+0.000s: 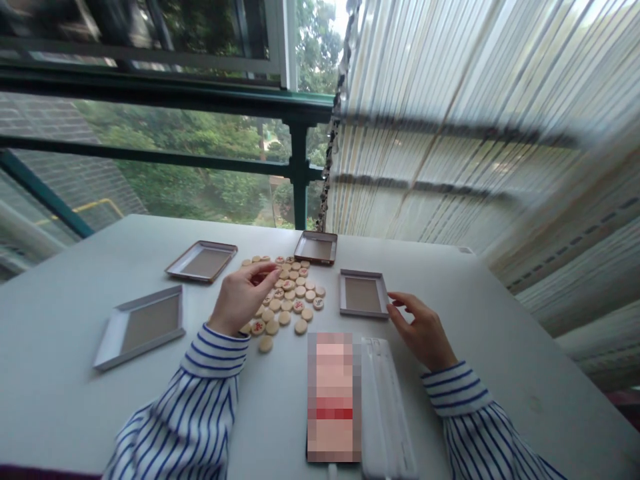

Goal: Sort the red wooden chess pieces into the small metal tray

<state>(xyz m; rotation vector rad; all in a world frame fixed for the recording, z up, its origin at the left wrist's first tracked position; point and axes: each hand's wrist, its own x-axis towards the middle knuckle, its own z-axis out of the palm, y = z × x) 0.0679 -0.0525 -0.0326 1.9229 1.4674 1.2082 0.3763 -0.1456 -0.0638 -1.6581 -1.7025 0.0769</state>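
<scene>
Many round wooden pieces point(285, 306), some with red or dark characters, lie in a loose spread mid-table. Over their left side is my left hand point(245, 293), its fingers curled and thumb near the fingertips; whether it holds a piece is hidden. My right hand point(417, 327) has its thumb and fingers apart beside the right edge of a grey-white box lid point(363, 314), with nothing held; fingertips touch or nearly touch that edge. A small brown-rimmed tray point(316, 260) sits behind the pieces.
At the left stand another brown-rimmed tray point(201, 261) and a larger white box lid point(153, 327). Near the front edge lie a phone point(334, 400) with a cable and a long translucent white case point(387, 407). Beyond the white table point(500, 347) are a green railing and a string curtain.
</scene>
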